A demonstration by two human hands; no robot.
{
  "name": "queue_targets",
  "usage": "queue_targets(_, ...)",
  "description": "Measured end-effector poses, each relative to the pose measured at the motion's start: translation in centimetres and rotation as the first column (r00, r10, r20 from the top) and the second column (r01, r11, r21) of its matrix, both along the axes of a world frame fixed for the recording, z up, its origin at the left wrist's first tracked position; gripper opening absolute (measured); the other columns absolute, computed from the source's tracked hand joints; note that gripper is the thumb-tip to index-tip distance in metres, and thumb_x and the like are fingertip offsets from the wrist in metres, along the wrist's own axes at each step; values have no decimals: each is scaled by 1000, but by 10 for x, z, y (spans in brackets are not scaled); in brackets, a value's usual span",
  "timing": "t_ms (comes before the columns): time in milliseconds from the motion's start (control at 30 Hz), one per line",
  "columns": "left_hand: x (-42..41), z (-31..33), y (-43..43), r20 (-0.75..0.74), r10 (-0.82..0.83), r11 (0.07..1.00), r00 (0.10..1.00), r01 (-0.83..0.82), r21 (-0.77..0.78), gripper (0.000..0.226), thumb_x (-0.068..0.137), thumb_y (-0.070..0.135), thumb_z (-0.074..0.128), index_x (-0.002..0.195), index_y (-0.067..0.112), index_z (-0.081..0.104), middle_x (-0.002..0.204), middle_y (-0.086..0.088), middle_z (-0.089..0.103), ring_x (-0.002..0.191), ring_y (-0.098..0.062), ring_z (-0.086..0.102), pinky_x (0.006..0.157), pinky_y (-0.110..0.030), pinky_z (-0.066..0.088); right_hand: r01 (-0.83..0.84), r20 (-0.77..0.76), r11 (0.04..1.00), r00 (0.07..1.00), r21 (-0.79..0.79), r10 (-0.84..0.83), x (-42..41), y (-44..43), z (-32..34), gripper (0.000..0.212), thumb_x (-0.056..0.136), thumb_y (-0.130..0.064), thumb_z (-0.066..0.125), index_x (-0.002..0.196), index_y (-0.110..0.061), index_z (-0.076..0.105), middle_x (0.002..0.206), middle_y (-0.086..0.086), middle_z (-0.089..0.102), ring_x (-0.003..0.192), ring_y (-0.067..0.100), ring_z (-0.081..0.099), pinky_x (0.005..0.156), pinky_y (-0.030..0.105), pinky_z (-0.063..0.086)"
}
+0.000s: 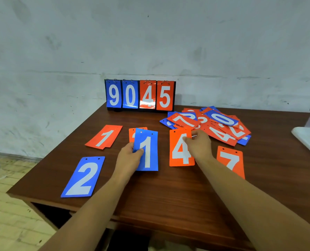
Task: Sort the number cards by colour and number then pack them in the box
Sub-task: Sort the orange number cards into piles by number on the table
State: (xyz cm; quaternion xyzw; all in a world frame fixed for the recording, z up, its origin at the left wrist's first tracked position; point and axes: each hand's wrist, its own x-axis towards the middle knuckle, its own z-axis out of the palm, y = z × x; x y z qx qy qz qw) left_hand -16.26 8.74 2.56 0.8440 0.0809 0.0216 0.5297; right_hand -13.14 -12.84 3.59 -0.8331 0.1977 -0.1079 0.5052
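Early in the sort: the left hand (pixel 129 156) pinches a blue 1 (pixel 147 151) above the table (pixel 168 192), the right hand (pixel 198 144) grips an orange 4 (pixel 179 153), the pile (pixel 210 124) remains unsorted, and no box is identifiable.

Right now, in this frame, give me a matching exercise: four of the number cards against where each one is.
Cards:
1. blue 1 card
2. blue 2 card
3. orange 4 card
4. orange 7 card

Places:
A. flat on the table's front left
B. pinched in the left hand
C. partly under the right forearm
D. under the right hand's fingers

Pairs: 1-B, 2-A, 3-D, 4-C
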Motion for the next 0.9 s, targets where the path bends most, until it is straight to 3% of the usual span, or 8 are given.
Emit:
queue_targets(100, -1, -2, -3, 36, 18, 1000, 999, -18, -13, 28, 99, 27, 53, 125, 17, 51, 118, 6, 53, 86, -5, 49, 58, -17, 38, -42, 11, 980, 999, -196, 45, 21, 14, -7, 33, 92, -23, 64, 121, -9, 57, 120, 8, 62, 111, 22, 60, 85, 28, 47)
queue_targets(267, 2, -12, 0, 44, 13, 1000, 999, -13, -5, 24, 98, 30, 54, 120, 23, 48, 115, 10, 49, 79, 0, 51, 56, -16, 40, -57, -59, 835, 998, -548, 30, 54, 30, -27, 41, 91, -36, 65, 122, -10, 56, 121, 11, 61, 114, 27, 56, 96, 39, 49)
queue_targets(400, 6, -13, 2, 17, 23, 999, 1000, -23, -30, 30, 98, 31, 54, 125, 23, 47, 111, 12, 44, 79, 0, 49, 59, -18, 42, -51, -51, 754, 998, -655, 23, 57, 30, -31, 48, 91, -41, 62, 126, -9, 54, 129, 13, 52, 123, 28, 47, 105, 40, 40)
queue_targets(467, 7, -14, 2, 11, 30, 999, 999, -30, -43, 36, 98, 31, 54, 131, 21, 46, 109, 12, 42, 79, 0, 49, 60, -19, 43, -14, 50, 806, 997, -592, 55, 47, 33, -28, 44, 94, -39, 57, 128, -11, 55, 130, 11, 50, 124, 25, 46, 103, 36, 40)
queue_targets(567, 3, -13, 2, 19, 27, 998, 999, -26, -57, 37, 97, 33, 54, 132, 21, 46, 111, 14, 43, 88, -4, 52, 61, -19, 44, -133, 114, 953, 979, -271, 169, 22, 44, -13, 29, 97, -41, 49, 105, -16, 63, 105, 0, 62, 101, 13, 58, 83, 26, 45)
queue_targets(633, -1, -11, 2, 40, 3, 998, 999, -1, -65, 26, 97, 30, 54, 121, 23, 50, 105, 15, 47, 93, -6, 51, 63, -19, 44, -298, 59, 952, 952, -63, 302, 0, 54, -3, 26, 98, -42, 50, 98, -20, 64, 94, -5, 66, 86, 10, 62, 72, 23, 48)
queue_targets(733, -12, -7, 4, 51, -34, 993, 998, 39, -110, 10, 98, 26, 54, 105, 28, 47, 94, 19, 48, 85, -1, 53, 63, -18, 43, -367, 59, 930, 929, 26, 365, -26, 69, 3, 17, 96, -30, 57, 92, -17, 66, 89, 1, 68, 79, 14, 65, 64, 29, 55)
queue_targets(900, -29, 4, 35, 59, -5, 992, 998, 13, -126, 32, 95, 25, 60, 124, 30, 47, 111, 15, 51, 94, -2, 55, 64, -17, 45, -355, 35, 925, 935, 137, 354, -52, 91, 10, 17, 99, -27, 52, 97, -19, 66, 90, 0, 68, 77, 13, 65, 64, 26, 53)
